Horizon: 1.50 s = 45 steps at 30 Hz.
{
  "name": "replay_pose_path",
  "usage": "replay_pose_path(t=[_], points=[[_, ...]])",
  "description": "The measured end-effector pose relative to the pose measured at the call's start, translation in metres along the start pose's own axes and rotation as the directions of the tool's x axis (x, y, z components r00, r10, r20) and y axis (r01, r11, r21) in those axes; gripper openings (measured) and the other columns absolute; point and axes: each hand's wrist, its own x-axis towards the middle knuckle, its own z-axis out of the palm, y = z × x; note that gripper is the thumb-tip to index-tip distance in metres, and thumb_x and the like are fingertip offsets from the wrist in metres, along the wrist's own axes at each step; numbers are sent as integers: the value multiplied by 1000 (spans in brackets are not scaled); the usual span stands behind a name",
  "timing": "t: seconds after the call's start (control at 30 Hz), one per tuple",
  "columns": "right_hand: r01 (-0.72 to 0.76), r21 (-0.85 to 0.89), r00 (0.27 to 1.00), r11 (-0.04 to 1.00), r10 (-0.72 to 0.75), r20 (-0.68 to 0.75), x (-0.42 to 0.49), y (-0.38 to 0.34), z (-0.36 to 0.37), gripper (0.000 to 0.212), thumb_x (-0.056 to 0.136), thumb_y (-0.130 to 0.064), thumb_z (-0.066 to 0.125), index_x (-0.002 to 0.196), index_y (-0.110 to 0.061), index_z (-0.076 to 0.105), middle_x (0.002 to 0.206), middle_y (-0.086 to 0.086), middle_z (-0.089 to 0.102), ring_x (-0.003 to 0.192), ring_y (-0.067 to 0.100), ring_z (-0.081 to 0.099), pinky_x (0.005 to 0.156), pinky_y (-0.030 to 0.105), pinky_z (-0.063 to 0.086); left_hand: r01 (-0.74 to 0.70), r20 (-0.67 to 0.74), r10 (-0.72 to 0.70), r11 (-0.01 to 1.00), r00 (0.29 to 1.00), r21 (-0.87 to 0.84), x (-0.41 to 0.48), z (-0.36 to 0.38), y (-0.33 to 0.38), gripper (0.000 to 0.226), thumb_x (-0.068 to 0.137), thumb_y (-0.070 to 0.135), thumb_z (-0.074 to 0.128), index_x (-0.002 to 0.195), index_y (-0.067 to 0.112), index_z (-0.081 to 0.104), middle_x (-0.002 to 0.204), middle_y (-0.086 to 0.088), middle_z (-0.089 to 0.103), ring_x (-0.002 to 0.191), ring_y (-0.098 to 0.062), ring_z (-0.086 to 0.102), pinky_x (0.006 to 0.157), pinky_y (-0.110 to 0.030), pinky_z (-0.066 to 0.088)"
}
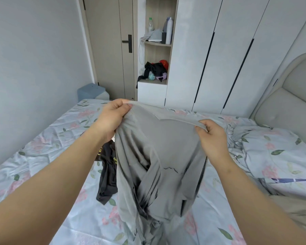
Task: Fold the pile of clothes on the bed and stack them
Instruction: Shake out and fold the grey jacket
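Observation:
A grey garment [159, 156] hangs in the air over the bed [51, 138], held up by its top edge. My left hand [111, 117] pinches the upper left corner of that edge. My right hand [212, 137] grips the upper right end of it. The cloth sags between my hands, and its lower part bunches near the bottom of the view. A black garment [108, 174] with yellow print lies crumpled on the floral sheet, partly hidden behind the grey one.
A floral pillow [276, 152] and padded headboard [293, 89] are at the right. Beige cloth [300, 213] lies at the lower right. White wardrobe doors [228, 50], an open shelf niche [157, 50] and a door [111, 46] stand beyond the bed. A blue stool [92, 91] sits by the wall.

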Motion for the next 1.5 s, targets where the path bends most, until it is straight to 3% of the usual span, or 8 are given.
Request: replay_pose_path(t=[0.17,0.27,0.63,0.8,1.0,1.23,1.4,1.5], points=[[-57,153,996,987,45,81,-7,-21,13,27,90,-5,49,66,-14,56,62,-10,55,63,7,47,61,24,37,-19,429,-244,852,870,523,-32,21,-30,72,79,10,74,136,28,34,100,0,49,91,-8,51,77,-7,40],[3,121,974,993,-30,223,-8,-34,15,21,87,-6,54,69,-14,62,65,-10,59,64,4,51,60,19,40,-4,551,-353,839,756,544,-46,35,-47,44,89,12,63,131,12,51,91,9,63,81,2,58,73,-6,44],[-117,-701,974,704,220,58,-8,37,-34,13,88,-16,52,77,-23,52,77,2,53,81,29,54,67,34,43,219,31,-217,961,976,-167,-6,-6,-34,29,100,7,35,91,10,63,77,2,71,69,-8,66,61,-17,52],[-438,-41,891,898,440,114,-2,16,-29,26,91,-2,36,90,-10,61,76,14,64,55,24,62,54,33,56,155,-63,-146,968,987,196,-13,-12,-59,24,96,5,45,83,18,60,80,-1,62,73,-13,57,63,-17,48],[-551,562,833,617,376,405,6,-40,-6,27,94,-4,36,79,-6,59,65,9,68,56,21,69,49,29,55,139,433,-328,900,839,413,-44,19,-68,76,78,-11,65,134,30,34,111,-2,48,87,-7,54,65,-9,48],[-574,462,800,676,342,493,2,-45,18,23,91,-3,44,77,-14,59,67,3,63,57,17,62,51,22,52,180,455,-265,958,850,224,-40,50,-60,24,95,5,51,117,5,58,98,-1,65,85,-4,62,79,-14,48],[-631,665,775,399,351,525,-5,-16,15,12,91,-2,52,88,-10,59,78,5,74,75,17,72,68,29,59,359,294,-321,930,900,-83,-33,40,-53,19,99,11,42,97,9,61,92,-10,66,75,-17,64,71,-27,53],[-680,402,714,613,431,552,-22,15,23,43,87,-10,62,126,-24,49,118,-1,65,108,19,62,93,37,47,404,251,-334,855,908,-324,-28,41,-39,21,100,16,42,100,10,62,91,-8,70,76,-18,68,71,-31,56]])
